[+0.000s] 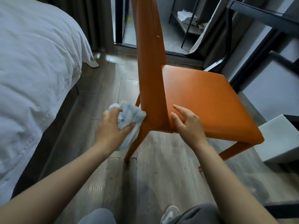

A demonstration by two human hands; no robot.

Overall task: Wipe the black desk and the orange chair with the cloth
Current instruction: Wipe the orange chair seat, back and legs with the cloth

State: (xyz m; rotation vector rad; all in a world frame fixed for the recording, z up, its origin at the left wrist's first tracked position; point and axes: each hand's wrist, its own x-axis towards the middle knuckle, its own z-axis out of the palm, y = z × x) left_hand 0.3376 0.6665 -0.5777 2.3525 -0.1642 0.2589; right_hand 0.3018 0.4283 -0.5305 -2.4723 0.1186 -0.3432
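The left hand (111,126) grips the bunched cloth (127,118) against the chair (202,94) back's lower edge while the open right hand (187,123) steadies the seat corner, so wiping the seat likely comes next

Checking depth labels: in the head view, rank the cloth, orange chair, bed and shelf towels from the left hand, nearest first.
1. cloth, bunched in the grip of the left hand.
2. orange chair, just right, its back edge against the cloth.
3. bed, off to the left.
4. shelf towels, far back, upper right.
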